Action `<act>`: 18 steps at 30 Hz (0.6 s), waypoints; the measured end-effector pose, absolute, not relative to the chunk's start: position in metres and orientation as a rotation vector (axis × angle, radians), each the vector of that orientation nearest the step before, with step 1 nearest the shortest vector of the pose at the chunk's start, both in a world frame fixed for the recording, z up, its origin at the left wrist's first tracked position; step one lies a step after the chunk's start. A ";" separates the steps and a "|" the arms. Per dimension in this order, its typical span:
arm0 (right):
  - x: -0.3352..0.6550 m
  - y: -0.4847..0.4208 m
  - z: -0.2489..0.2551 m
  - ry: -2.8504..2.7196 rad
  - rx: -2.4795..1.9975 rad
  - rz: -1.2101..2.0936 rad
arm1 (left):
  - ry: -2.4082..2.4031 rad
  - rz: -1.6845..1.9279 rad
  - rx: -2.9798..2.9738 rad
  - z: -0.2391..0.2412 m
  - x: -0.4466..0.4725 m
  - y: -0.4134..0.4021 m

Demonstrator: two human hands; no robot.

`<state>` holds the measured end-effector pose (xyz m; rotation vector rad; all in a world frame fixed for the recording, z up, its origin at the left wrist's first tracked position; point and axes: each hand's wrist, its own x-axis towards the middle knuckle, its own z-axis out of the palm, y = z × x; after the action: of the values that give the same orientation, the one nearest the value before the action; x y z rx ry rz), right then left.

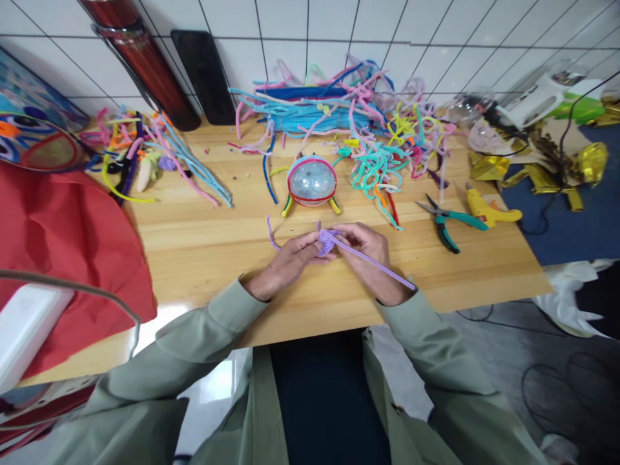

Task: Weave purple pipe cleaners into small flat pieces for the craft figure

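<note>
The fingertips of both hands pinched a small purple fuzzy piece (327, 242), wound from soft wire, just above the wooden table (203, 258) near its front edge. The left hand (289, 256) gripped its left side, thumb on top. The right hand (364, 252) held its right side with bent fingers; some fingertips were hidden, so it was hard to tell how tightly they squeezed.

A long purple tail (376, 263) came out of the piece and lay across the right hand to the wrist. That tail could catch on the cuff and tug the winding loose if the wrist turned. The loops could also slip apart if the left thumb let go too soon, or get squashed if it pressed too hard.

Both hands were low and close together, palms turned in, with the forearms reaching in from each side in green sleeves (213, 332).

Just past the hands sat a clear dome (312, 181) with a red rim. To its right lay pliers (443, 219) and a yellow glue gun (487, 208). Behind it was a messy heap of fuzzy sticks (310, 116).
</note>
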<state>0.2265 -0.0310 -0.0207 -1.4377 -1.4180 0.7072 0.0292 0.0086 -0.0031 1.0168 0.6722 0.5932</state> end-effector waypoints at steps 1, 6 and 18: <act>0.226 -0.031 -0.020 -1.429 -1.445 0.693 | 0.674 0.591 1.030 -0.003 0.029 0.009; 0.226 -0.032 -0.018 -1.442 -1.453 0.706 | 0.657 0.618 1.130 -0.010 0.029 0.009; 0.225 -0.030 -0.021 -1.345 -1.400 0.817 | 0.716 0.763 1.630 -0.036 0.029 0.003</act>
<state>0.2247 -0.0301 -0.0209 -1.4001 -1.3452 0.8172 0.0292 0.0025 -0.0361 1.6297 0.7163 0.7627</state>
